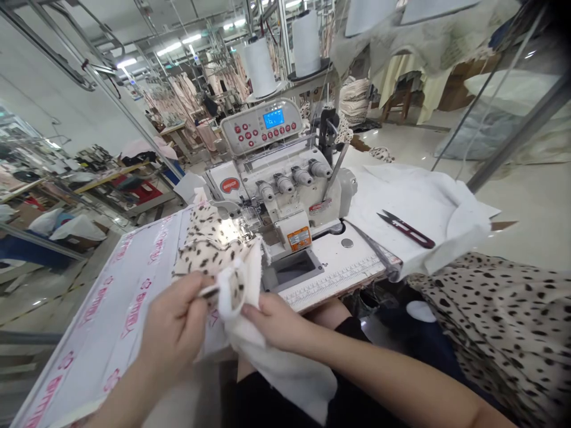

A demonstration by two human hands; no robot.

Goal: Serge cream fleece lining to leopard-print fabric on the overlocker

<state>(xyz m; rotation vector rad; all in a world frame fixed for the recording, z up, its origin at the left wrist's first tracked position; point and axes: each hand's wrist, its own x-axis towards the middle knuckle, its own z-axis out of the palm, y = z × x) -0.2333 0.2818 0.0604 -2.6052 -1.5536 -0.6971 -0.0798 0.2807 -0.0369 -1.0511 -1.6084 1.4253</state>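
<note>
Nearest, the left hand [173, 321] pinches a narrow fold of the spotted cloth [200, 244] between thumb and bent fingers; the right hand [279, 324] pinches its white side, thumb uppermost. White fabric droops below, past the front edge of the table [339, 279], while the spotted part lies on top, reaching the needle area of the sewing machine [289, 184]. The work looks partway; which seams are done or left I cannot tell. Room to move opens leftward over the printed cover [143, 279]; rightward, the machine and then snips [408, 229] limit it.
</note>
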